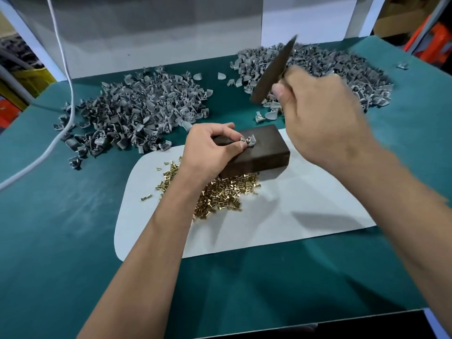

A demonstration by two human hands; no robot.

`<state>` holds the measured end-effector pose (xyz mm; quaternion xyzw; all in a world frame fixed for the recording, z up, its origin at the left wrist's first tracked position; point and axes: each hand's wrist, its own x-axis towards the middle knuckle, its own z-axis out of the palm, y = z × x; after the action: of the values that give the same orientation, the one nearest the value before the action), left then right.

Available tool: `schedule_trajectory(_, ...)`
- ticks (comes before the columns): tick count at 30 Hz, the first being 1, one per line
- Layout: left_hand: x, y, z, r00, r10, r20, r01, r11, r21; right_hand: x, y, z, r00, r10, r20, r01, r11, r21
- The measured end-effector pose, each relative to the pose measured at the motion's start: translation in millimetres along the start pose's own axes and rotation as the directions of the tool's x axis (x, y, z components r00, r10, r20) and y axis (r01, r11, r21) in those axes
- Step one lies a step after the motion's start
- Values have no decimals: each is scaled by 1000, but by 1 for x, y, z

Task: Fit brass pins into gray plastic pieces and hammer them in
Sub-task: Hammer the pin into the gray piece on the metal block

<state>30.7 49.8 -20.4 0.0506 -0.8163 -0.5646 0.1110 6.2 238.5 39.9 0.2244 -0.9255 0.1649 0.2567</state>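
My left hand [213,147] pinches a small gray plastic piece [249,141] with brass pins standing in it, pressed onto the top of a dark wooden block [264,152]. My right hand [325,118] grips a dark flat metal bar [274,69] used as a hammer, raised above and to the right of the block and blurred by motion. A heap of loose brass pins [220,194] lies on a white sheet [293,216] just in front of the block, partly hidden by my left forearm.
Two large heaps of gray plastic pieces lie on the teal table [61,216]: the left pile [137,111] and the right pile [330,67]. A white cable [69,94] runs down the left side. A white panel [146,33] stands behind.
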Motion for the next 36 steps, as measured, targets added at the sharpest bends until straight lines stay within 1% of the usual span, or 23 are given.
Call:
schedule_trajectory(1, 0, 0, 0, 1000, -4, -3, 4, 1000, -3, -3, -4, 4, 999, 2, 48, -2, 1000, 6)
schedule_trajectory(3, -2, 2, 2, 1000, -16, -7, 16, 1000, -19, -8, -6, 10, 969, -17, 247, 39, 996, -83)
schedule_trajectory(4, -2, 3, 2, 1000, -21, -6, 21, 1000, -19, -6, -4, 8, 958, -33, 286, 67, 992, -109)
schedule_trajectory(6, -2, 3, 1, 1000, -21, 2, 21, 1000, -14, 1, 1, 1, 968, -54, 244, 88, 988, -128)
schedule_trajectory(8, -2, 1, 0, 1000, -11, 8, 11, 1000, -12, 3, 2, -3, 995, -42, 95, 47, 998, -50)
schedule_trajectory(9, -1, 0, 0, 1000, -7, 5, 7, 1000, -8, 2, 0, -2, 998, -26, 53, 26, 1000, -1)
schedule_trajectory(10, -1, 0, 0, 1000, -4, 3, 4, 1000, -5, 0, -3, 0, 997, -31, 74, 31, 1000, 8)
schedule_trajectory(12, -2, 1, 1, 1000, -5, 0, 5, 1000, -10, -4, -6, 8, 972, -64, 228, 81, 995, -64)
schedule_trajectory(13, -2, 1, 1, 1000, -8, 3, 8, 1000, -16, -3, -5, 9, 960, -75, 269, 98, 993, -72)
schedule_trajectory(14, -2, 2, 1, 1000, -9, 7, 9, 1000, -22, -1, -4, 8, 955, -90, 283, 115, 991, -72)
schedule_trajectory(16, -3, 1, 1, 1000, -8, 17, 8, 1000, -19, 1, 1, 7, 960, -108, 257, 127, 990, -60)
schedule_trajectory(17, -3, 1, 1, 1000, -4, 18, 4, 1000, -5, 1, 7, 8, 968, -92, 233, 106, 993, -47)
schedule_trajectory(19, -3, 1, 1, 1000, 3, 6, -3, 1000, 18, 0, 21, 9, 978, -14, 210, 11, 1000, 16)
schedule_trajectory(23, -3, 1, 3, 1000, -4, 9, 5, 999, -35, -6, 53, 10, 950, 136, 281, -193, 963, 186)
schedule_trajectory(25, -4, 1, 4, 1000, -8, 24, 9, 999, -49, -10, 61, 11, 924, 189, 333, -271, 937, 222)
schedule_trajectory(27, -4, 1, 5, 999, -6, 38, 8, 999, -44, -14, 63, 14, 900, 221, 375, -317, 923, 218)
schedule_trajectory(32, -4, 2, 5, 999, 0, 44, 0, 1000, -13, -13, 71, 19, 871, 281, 402, -362, 922, 141)
schedule_trajectory(35, -4, 3, 5, 999, 8, 45, -7, 1000, -15, -13, 74, 19, 832, 292, 472, -359, 931, 56)
schedule_trajectory(36, -4, 3, 5, 999, 7, 44, -7, 1000, -13, -12, 74, 18, 828, 286, 483, -355, 933, 56)
